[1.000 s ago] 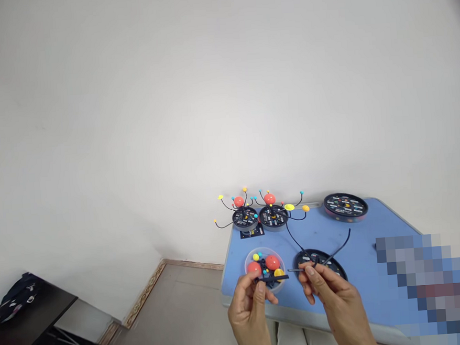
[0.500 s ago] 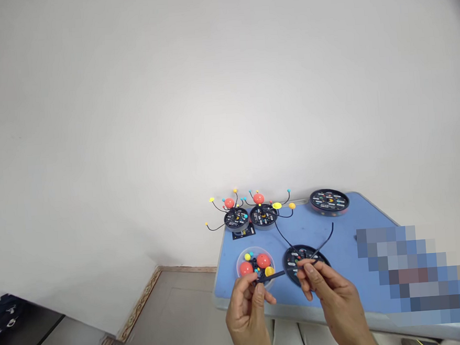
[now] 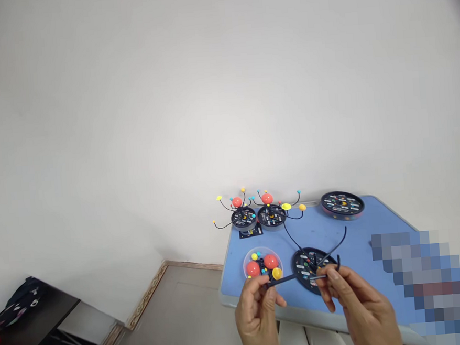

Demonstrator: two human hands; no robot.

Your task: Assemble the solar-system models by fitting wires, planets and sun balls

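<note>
Your left hand pinches a straight black rod between thumb and forefinger; its inner end is lost behind your fingertips. Your right hand pinches a thin dark rod, its tip pointing towards the left one, the two ends apart. A black upturned tip rises behind your right fingers, which hide whether it belongs to that same rod.

Just beyond, the black disc base lies on the blue table, its near right edge covered by your right hand. Two long curved arms spread above it; their joints are hard to make out. Left of it, your left hand overlaps the front of the clear plastic bowl of colored balls and jumbled black parts. A pixelated patch masks the table's right side.

Farther back, two solar-system models stand side by side, a printed card partly covered beneath the left one. Off to their right is a thick round base.
</note>
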